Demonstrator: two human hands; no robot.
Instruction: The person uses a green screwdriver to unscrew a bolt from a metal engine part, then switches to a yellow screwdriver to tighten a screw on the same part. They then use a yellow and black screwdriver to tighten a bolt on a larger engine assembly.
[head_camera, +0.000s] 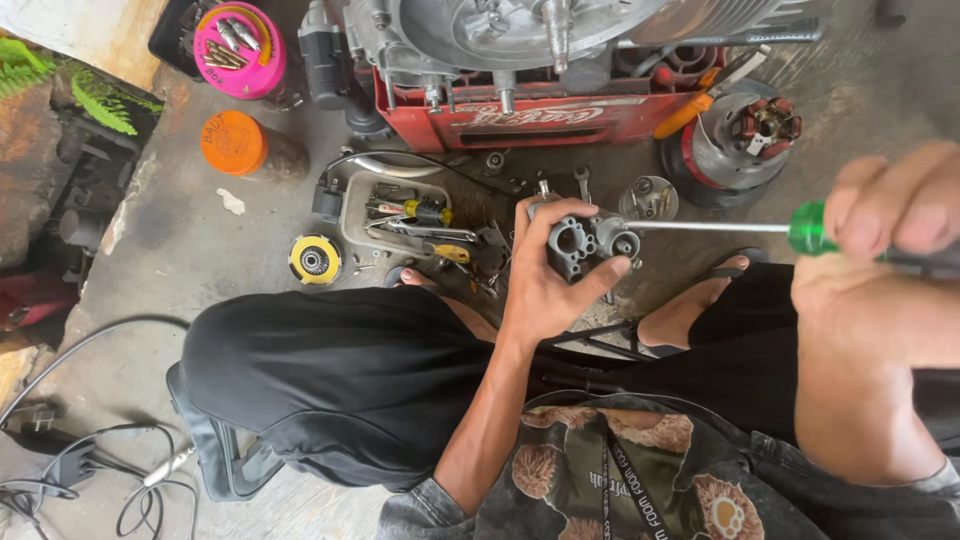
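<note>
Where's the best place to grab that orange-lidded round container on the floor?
Probably around the dark cylindrical body of the orange-lidded round container, just behind the lid. It lies on its side on the bare concrete floor, lid toward the upper left, so come from above with fingers across the round sides.

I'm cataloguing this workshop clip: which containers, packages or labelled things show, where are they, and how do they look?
Pink tub: top left, round, yellow rim, holds metal bits.
Orange can: on the floor below it, round, dark marking on the lid.
Red crate: top centre under the engine, boxy, white lettering.
Yellow disc: left of the tool tray, round, black centre.
</note>
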